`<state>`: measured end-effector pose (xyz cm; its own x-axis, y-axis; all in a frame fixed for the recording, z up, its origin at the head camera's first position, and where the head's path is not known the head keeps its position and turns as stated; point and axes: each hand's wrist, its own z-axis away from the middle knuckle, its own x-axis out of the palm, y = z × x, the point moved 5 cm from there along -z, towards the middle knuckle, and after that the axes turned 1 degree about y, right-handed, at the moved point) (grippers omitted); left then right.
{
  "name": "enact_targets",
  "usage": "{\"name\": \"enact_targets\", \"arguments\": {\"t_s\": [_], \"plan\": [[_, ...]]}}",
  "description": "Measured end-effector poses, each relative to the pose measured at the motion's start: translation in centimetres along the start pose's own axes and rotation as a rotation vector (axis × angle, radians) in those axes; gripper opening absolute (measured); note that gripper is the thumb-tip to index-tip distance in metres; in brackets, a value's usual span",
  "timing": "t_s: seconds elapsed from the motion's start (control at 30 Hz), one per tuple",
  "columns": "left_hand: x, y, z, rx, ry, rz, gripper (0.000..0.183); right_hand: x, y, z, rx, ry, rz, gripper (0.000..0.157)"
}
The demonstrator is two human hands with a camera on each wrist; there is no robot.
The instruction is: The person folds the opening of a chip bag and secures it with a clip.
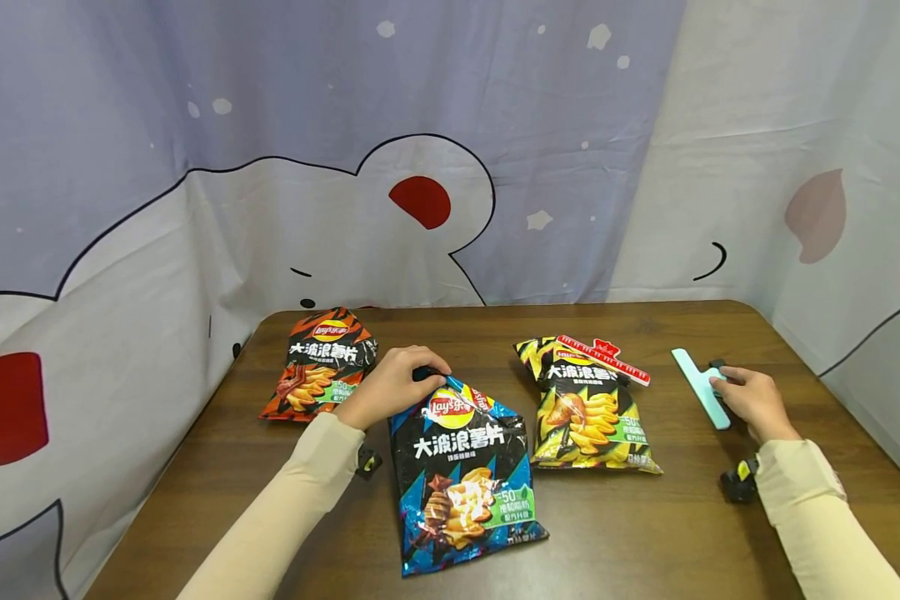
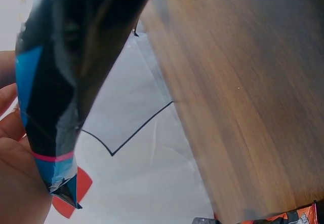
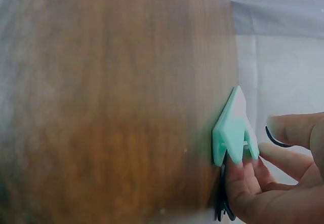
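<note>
In the head view, the left hand grips the top edge of a blue-and-black chip bag. The bag's upper part is folded and lifted, and its side fills much of the left wrist view, with the left hand behind it. At the right, the right hand reaches to a mint-green bag clip lying on the table. Seen from the right wrist, fingertips touch the handle end of the clip, while the thumb stands apart from it.
A yellow-and-black chip bag lies mid-table, a red clip across its top. An orange-and-black chip bag lies at the back left of the wooden table. A dark object is beside the right fingers. Patterned curtains hang behind.
</note>
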<state>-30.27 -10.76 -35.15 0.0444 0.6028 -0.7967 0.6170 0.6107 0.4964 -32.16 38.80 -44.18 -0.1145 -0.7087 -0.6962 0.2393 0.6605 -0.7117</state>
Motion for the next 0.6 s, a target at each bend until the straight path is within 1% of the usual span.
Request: {"name": "enact_targets", "arguments": {"t_s": [0.1, 0.27, 0.4, 0.6], "plan": [[0.06, -0.03, -0.02, 0.003, -0.001, 0.003, 0.014, 0.09, 0.32, -0.24, -0.019, 0.023, -0.047, 0.057], [0.07, -0.07, -0.04, 0.008, -0.004, 0.011, 0.013, 0.26, 0.69, -0.38, -0.023, 0.028, -0.124, 0.055], [0.1, -0.01, -0.03, 0.012, -0.009, 0.02, 0.012, 0.25, 0.77, -0.27, -0.014, 0.031, -0.138, 0.055], [0.1, 0.08, -0.02, 0.014, -0.011, 0.024, 0.012, 0.16, 0.88, -0.05, -0.009, 0.024, -0.111, 0.056]]}}
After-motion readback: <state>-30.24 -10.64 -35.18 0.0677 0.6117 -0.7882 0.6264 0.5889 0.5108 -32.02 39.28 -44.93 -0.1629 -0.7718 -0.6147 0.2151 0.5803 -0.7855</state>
